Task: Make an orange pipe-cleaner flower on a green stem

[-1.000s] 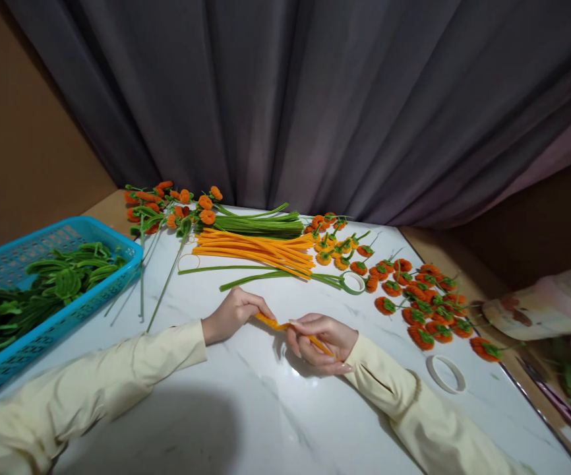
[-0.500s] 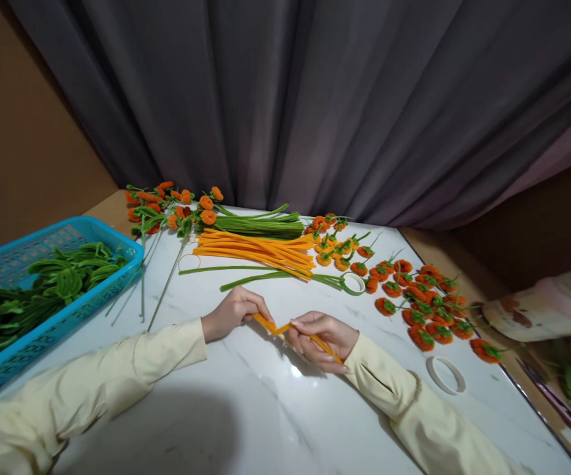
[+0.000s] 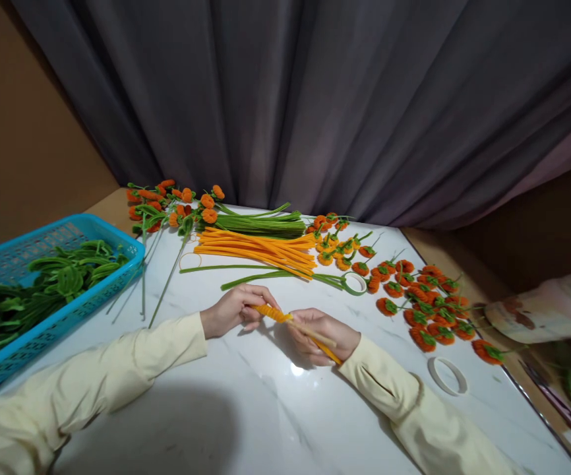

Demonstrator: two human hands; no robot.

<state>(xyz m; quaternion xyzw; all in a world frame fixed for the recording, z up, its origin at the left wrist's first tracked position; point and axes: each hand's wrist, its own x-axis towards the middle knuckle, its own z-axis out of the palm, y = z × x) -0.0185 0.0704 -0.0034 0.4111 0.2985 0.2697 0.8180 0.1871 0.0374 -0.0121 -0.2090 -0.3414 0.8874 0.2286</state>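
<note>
Strip (image 3: pixel 276 315): fuzzy and orange, it ran between the two hands above the middle of the tabletop (image 3: pixel 216 425), its visible left part wound in tight spiral turns.
Left hand (image 3: pixel 236 311): pinched the wound end between thumb and fingers.
Right hand (image 3: pixel 326 333): its fingers closed around the strip's straight tail and a thin pale rod (image 3: pixel 318 335), both slanting across the palm.
Orange stems (image 3: pixel 253 249): lay in a loose bundle beyond the hands, toward the far edge.
Green stems (image 3: pixel 266 225): a thick bundle lay just behind the orange one; a few loose stems (image 3: pixel 246 268) lay in front of it.
Small ring (image 3: pixel 355 284): white, it sat at the right end of the loose stems.
Flower heads (image 3: pixel 421 305): orange with green backs, they spread toward the right edge.
Tape ring (image 3: pixel 447 377): white, it lay near the right edge, beside the right sleeve (image 3: pixel 389 389).
Stemmed flowers (image 3: pixel 169 203): they were heaped at the far left corner.
Basket (image 3: pixel 112 232): blue, at the left edge, it held green leaves (image 3: pixel 70 280).
</note>
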